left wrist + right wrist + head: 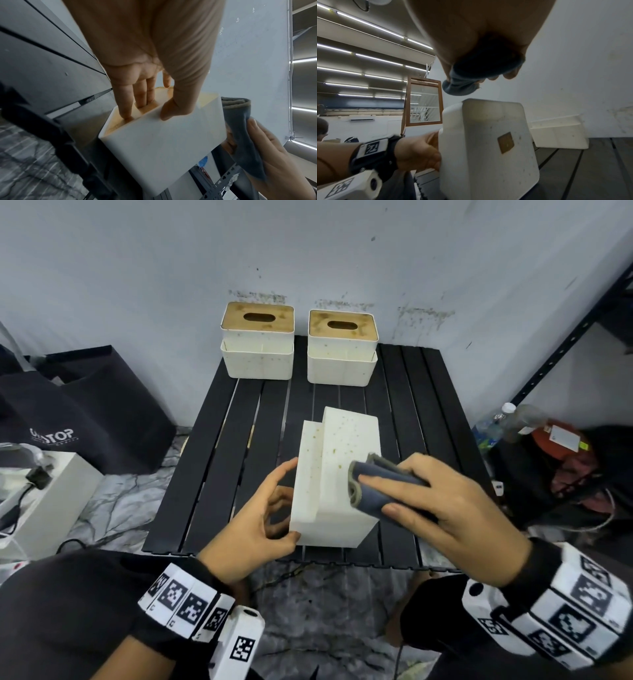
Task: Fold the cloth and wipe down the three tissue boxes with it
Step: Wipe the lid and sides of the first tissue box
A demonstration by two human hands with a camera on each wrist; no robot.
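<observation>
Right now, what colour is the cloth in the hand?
Dark blue-grey cloth, tan edging; head view shows best.

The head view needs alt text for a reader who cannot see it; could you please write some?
A left hand steadies a tipped white tissue box on a black slatted table while the right hand presses a folded grey cloth against it. Two upright boxes stand behind.

Black sleeves [68, 604], white wristbands [185, 601] printed with black square markers.

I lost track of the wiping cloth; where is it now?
In the head view, the folded grey-blue cloth sits right of centre, held in the right hand against the tipped white tissue box.
</observation>
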